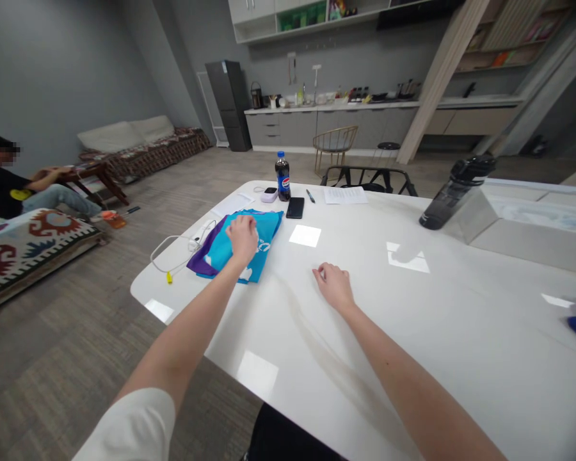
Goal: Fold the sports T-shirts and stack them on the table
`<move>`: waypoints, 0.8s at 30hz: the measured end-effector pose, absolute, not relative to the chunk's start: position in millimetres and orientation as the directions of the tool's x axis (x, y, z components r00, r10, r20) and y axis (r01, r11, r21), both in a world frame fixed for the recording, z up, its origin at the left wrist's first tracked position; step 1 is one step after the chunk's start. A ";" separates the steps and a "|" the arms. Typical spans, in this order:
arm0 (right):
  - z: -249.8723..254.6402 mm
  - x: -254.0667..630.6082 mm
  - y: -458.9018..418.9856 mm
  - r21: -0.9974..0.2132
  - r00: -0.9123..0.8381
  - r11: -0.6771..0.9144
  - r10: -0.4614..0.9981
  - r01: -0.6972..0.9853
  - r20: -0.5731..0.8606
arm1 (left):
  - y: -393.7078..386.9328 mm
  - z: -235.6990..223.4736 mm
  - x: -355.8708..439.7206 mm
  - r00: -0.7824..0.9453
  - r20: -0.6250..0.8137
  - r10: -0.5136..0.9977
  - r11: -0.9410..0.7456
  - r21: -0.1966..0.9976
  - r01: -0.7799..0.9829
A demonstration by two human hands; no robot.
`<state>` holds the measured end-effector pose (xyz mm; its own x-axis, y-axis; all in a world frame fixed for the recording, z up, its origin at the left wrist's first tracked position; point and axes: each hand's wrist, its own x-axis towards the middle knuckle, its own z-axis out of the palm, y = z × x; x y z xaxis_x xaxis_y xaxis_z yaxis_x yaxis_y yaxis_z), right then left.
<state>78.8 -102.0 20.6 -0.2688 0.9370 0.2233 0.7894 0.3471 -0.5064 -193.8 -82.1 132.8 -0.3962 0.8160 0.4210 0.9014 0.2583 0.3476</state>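
Blue and purple cloth (217, 248) is seen, in the head view, laid flat in a folded stack on the white table (441, 320), toward its left end. Over the middle of this stack the left hand (244, 238) is held, its fingers bent downward; whether the fabric is pinched or merely touched cannot be told, since the fingertips are partly hidden by the hand itself. To the right of the cloth, well apart from it, the right hand (335, 286) is held low over the bare tabletop with its fingers loosely curled; how far they are closed cannot be told, nor whether the surface is touched. Beside the cloth's left edge a pale cable (166, 250) is looped, with a yellow tag (169, 278) near the table's edge. Beyond the cloth are set a cola bottle (283, 179), upright, a lilac case (268, 196) just beside it, a black phone (295, 207), a pen (310, 196) and a printed sheet (345, 195). Farther right, a dark drinking bottle (448, 200) is placed near a pale box (523, 234). Off to the left, another person (2, 189) is seated.
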 end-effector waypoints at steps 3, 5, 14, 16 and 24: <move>20.8 97.4 -99.0 -0.784 -0.035 0.222 0.968 0.580 0.248 | -106.3 144.2 -109.4 -0.130 0.453 0.882 -0.042 0.352 0.935; 22.8 127.5 -98.3 -0.889 0.160 0.158 0.956 0.429 0.247 | -129.1 141.8 -49.1 0.099 0.428 0.898 -0.270 0.359 0.893; 32.7 349.3 -163.3 -0.829 0.221 -0.038 0.970 0.557 0.104 | -226.3 89.1 112.6 0.835 0.164 0.525 -0.635 0.728 0.256; 32.0 366.1 -191.2 -0.735 0.097 -0.005 0.992 0.678 0.083 | -215.3 78.1 124.8 0.709 0.155 0.688 -0.576 0.711 0.403; 46.3 333.8 -257.4 -0.502 -0.080 0.066 0.997 0.862 -0.005 | -123.1 33.5 176.7 0.444 0.135 0.886 -0.459 0.383 0.801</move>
